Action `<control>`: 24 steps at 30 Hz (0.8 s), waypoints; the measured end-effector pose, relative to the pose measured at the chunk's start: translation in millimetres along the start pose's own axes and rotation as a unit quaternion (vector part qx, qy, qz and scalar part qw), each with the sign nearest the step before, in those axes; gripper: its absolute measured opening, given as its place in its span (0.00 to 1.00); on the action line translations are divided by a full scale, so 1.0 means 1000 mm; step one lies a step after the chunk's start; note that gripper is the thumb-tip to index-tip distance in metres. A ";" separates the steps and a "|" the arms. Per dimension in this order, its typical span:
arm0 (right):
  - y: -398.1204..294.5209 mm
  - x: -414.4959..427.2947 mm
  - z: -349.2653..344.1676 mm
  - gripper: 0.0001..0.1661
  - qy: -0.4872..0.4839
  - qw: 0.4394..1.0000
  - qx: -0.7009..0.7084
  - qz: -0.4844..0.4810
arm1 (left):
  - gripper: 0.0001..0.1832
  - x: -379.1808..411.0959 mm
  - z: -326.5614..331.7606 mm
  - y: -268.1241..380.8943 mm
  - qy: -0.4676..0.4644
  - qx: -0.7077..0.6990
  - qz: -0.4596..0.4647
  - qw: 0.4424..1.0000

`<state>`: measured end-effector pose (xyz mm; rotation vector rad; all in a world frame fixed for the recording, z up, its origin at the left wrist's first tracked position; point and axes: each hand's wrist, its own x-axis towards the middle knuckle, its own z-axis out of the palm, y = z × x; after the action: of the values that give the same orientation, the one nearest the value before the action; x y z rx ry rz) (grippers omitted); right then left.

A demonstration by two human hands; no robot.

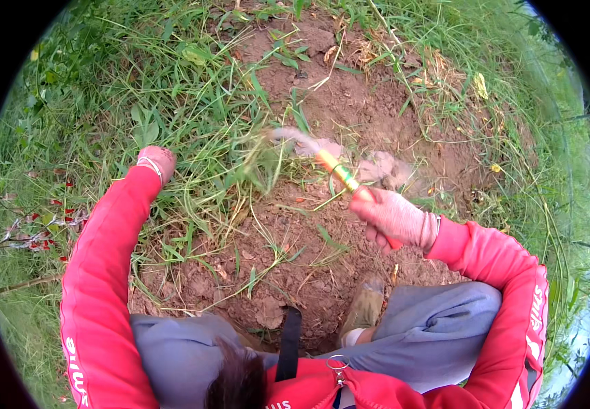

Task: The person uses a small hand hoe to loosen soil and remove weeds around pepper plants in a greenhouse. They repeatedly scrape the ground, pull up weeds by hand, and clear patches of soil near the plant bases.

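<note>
My right hand (395,214), in a dusty work glove, grips the handle (343,176) of what looks like a sickle. That handle is reddish orange, with gold and green near the blade. The curved blade (295,135) is blurred and meets a loose tuft of cut or pulled grass (259,158). My left hand (159,159), also gloved and soiled, is low at the grass (198,138) on the left. Its fingers are hidden, so what it holds cannot be seen. Bare reddish soil (295,220) lies between the two hands.
Soil clods (384,168) lie beyond the handle. Thin woody twigs (34,235) with red leaves or petals stick in from the left. A dry stem (395,66) crosses the soil at the upper right. A shoe (364,307) and a dark strap (290,340) are close to my body.
</note>
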<state>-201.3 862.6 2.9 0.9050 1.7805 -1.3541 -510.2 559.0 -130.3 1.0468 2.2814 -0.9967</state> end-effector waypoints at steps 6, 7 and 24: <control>0.061 0.066 -0.022 0.18 0.088 0.970 0.198 0.108 | 0.11 -0.011 -0.004 -0.001 -0.010 0.000 0.010 1.000; 0.074 0.075 -0.021 0.18 0.076 0.968 0.208 0.117 | 0.11 -0.010 -0.004 -0.001 0.006 -0.009 0.012 1.000; 0.003 0.008 0.023 0.15 -0.048 0.972 0.204 0.102 | 0.11 -0.005 -0.009 0.003 -0.004 -0.014 0.004 1.000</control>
<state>-200.1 841.9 -10.0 1.1823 1.3151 -1.6263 -505.3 564.5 -122.8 1.0379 2.2756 -0.9612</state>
